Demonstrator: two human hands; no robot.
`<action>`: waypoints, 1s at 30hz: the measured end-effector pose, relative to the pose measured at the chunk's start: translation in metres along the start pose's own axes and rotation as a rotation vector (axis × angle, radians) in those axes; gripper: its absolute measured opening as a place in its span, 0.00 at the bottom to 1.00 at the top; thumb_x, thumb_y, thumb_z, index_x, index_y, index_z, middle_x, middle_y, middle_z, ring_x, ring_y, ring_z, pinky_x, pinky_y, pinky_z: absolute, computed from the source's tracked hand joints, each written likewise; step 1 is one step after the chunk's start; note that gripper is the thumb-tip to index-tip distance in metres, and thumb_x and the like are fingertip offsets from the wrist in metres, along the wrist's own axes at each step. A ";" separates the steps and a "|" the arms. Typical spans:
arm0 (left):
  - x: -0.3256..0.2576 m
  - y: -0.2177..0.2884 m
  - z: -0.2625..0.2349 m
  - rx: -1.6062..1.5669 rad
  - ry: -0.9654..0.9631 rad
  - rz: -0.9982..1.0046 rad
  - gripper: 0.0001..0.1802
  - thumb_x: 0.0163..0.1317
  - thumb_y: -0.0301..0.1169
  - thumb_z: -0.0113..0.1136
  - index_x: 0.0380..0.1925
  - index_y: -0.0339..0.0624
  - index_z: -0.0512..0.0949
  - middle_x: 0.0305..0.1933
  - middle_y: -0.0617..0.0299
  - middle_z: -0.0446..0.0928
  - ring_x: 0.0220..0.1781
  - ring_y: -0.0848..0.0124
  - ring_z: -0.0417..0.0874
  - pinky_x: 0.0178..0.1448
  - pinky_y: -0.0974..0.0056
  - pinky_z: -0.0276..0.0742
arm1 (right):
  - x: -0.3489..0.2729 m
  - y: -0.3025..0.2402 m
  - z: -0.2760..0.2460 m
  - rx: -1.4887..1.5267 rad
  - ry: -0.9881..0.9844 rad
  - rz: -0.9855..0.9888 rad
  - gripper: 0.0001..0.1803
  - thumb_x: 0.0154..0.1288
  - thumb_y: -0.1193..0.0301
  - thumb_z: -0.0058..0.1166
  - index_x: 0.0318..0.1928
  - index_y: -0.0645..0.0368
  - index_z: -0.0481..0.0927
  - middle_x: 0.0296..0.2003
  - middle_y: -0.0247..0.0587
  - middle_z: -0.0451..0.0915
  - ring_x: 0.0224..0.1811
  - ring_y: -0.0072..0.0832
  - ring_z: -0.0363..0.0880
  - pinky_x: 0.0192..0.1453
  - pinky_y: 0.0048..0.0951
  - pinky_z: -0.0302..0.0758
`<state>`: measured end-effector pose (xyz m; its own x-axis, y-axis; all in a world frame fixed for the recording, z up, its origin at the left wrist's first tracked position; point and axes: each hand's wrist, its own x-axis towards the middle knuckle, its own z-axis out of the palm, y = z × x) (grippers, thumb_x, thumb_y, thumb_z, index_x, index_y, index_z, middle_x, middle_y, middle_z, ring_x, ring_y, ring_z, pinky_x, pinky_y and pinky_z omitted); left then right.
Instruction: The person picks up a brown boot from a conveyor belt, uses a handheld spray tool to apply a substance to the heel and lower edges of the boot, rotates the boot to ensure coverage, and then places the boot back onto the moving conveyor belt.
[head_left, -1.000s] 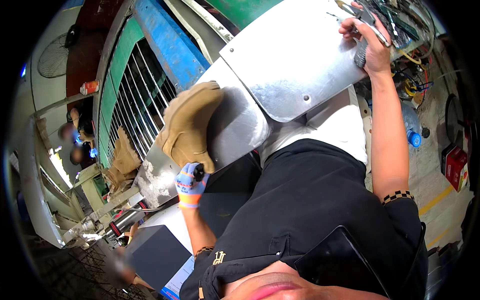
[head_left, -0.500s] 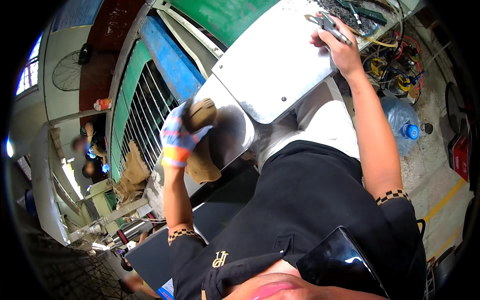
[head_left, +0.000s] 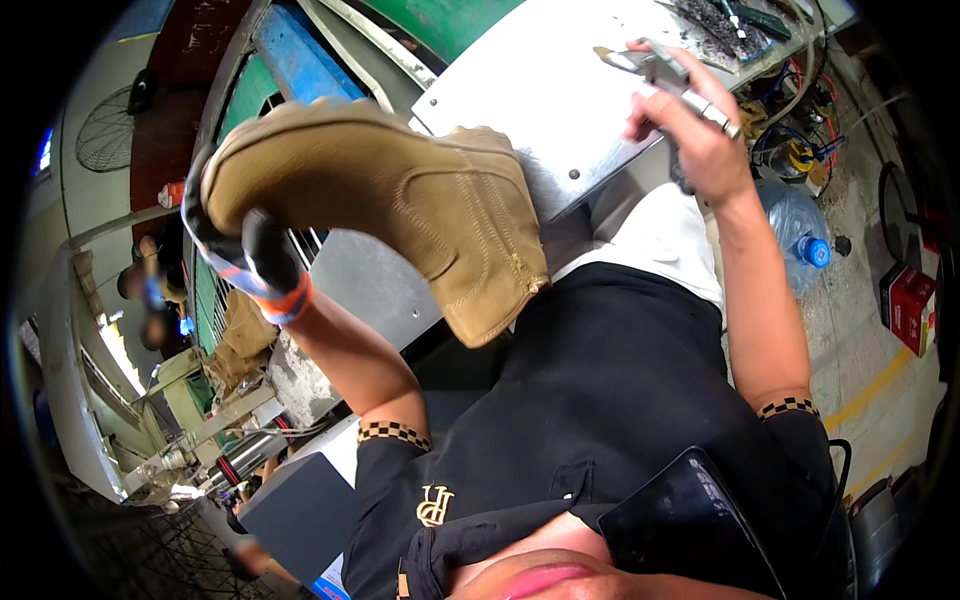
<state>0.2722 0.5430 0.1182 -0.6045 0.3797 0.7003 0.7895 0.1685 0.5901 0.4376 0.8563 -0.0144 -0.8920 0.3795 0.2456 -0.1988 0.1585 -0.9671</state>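
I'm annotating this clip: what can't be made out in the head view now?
Head view:
Held boot: inside hidden by its own shaft.
Left hand: some fingers hidden behind the boot.
Metal tool: partly covered by the right hand.
Green panel: cut off by the upper edge.

Passable over the counter between the tan boot and right hand, but blocked leftward by the boot and beyond that hand by loose tools.
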 end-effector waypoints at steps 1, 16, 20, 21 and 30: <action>0.012 0.006 0.001 -0.034 -0.062 -0.020 0.38 0.52 0.46 0.63 0.57 0.29 0.68 0.54 0.45 0.75 0.55 0.57 0.79 0.62 0.57 0.72 | -0.004 -0.012 0.012 0.036 -0.092 -0.042 0.22 0.67 0.73 0.48 0.59 0.70 0.69 0.27 0.39 0.77 0.29 0.24 0.77 0.36 0.24 0.74; 0.050 -0.040 0.029 -0.319 -0.119 -0.200 0.38 0.50 0.41 0.69 0.58 0.32 0.68 0.52 0.48 0.78 0.52 0.61 0.80 0.60 0.57 0.75 | 0.085 -0.098 0.098 0.395 -0.293 -0.523 0.26 0.55 0.75 0.55 0.57 0.66 0.71 0.33 0.44 0.80 0.29 0.25 0.78 0.34 0.25 0.75; 0.057 -0.059 0.032 -0.398 -0.221 -0.166 0.39 0.51 0.45 0.67 0.59 0.32 0.67 0.52 0.47 0.77 0.53 0.59 0.80 0.60 0.56 0.76 | 0.090 -0.062 0.115 0.397 -0.180 -0.540 0.23 0.59 0.74 0.55 0.56 0.64 0.73 0.34 0.41 0.81 0.30 0.23 0.79 0.34 0.23 0.75; 0.059 -0.070 0.028 -0.413 -0.249 -0.175 0.41 0.52 0.47 0.67 0.59 0.31 0.67 0.53 0.46 0.77 0.53 0.58 0.80 0.61 0.55 0.75 | 0.084 -0.060 0.111 0.312 -0.153 -0.496 0.21 0.59 0.73 0.56 0.55 0.61 0.74 0.34 0.38 0.81 0.30 0.20 0.79 0.35 0.22 0.74; 0.066 -0.116 0.029 -0.886 -0.572 -0.354 0.38 0.53 0.53 0.66 0.54 0.33 0.70 0.49 0.48 0.75 0.54 0.52 0.78 0.59 0.49 0.75 | 0.039 -0.031 0.104 0.456 -0.259 -0.090 0.23 0.60 0.73 0.52 0.56 0.68 0.72 0.51 0.48 0.79 0.53 0.30 0.77 0.60 0.32 0.70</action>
<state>0.1445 0.5752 0.0841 -0.4620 0.8409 0.2819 0.0894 -0.2721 0.9581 0.3673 0.7714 0.0180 -0.9229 0.1359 0.3601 -0.3838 -0.2546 -0.8876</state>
